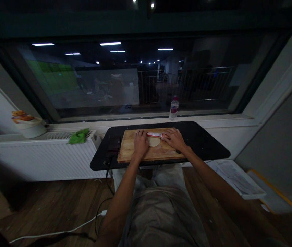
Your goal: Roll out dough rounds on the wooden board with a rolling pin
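A slim red-and-white stick (155, 134), like a tube or narrow box, lies crosswise over a flat, pale round of dough (154, 142). My left hand (141, 141) is closed over the stick's left end, and my right hand (173, 138) is closed on its right end. Both hands cover the tips of the stick. Under them is a wooden cutting board (128, 148) on a black tabletop (205, 144). A small dark object (178, 151) sits at the board's edge below my right wrist, too small to name.
A water bottle (174, 108) stands on the windowsill behind the table. On the left, a green cloth (78, 136) and a white pot (31, 127) rest on the radiator (58, 159). A dark blurred object (113, 145) is beside the board. Cables (66, 230) run along the floor.
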### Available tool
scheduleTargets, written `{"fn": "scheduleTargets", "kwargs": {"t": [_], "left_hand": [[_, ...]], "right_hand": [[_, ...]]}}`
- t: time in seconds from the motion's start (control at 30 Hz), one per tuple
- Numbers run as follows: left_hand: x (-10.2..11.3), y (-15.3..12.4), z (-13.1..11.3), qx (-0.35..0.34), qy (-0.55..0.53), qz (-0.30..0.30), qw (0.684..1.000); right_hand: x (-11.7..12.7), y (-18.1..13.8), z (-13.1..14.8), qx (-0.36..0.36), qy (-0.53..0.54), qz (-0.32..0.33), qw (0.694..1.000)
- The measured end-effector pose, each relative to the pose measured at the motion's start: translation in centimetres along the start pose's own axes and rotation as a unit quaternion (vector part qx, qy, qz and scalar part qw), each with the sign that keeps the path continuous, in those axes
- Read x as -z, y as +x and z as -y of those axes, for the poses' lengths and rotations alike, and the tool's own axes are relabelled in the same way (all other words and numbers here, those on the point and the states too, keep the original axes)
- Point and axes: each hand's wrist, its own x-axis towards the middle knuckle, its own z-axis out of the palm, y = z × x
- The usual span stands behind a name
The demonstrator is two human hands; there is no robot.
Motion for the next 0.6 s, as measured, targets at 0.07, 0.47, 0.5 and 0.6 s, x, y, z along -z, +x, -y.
{"fn": "scheduleTargets", "kwargs": {"t": [0.07, 0.47, 0.5, 0.6], "left_hand": [[0.6, 0.1, -0.3, 0.004, 0.045, 0.016, 0.999], [1.7, 4.7, 0.6, -0.002, 0.123, 0.121, 0.985], [1.4, 5.1, 0.7, -0.011, 0.124, 0.129, 0.984], [0.8, 5.9, 0.9, -0.007, 0.131, 0.149, 0.980]], "right_hand": [[0.3, 0.8, -0.2, -0.012, 0.007, 0.019, 1.000], [1.6, 5.3, 0.8, -0.143, -0.037, 0.125, 0.981], [1.7, 5.4, 0.7, -0.139, -0.046, 0.134, 0.980], [1.9, 5.5, 0.7, -0.137, -0.056, 0.172, 0.974]]}}
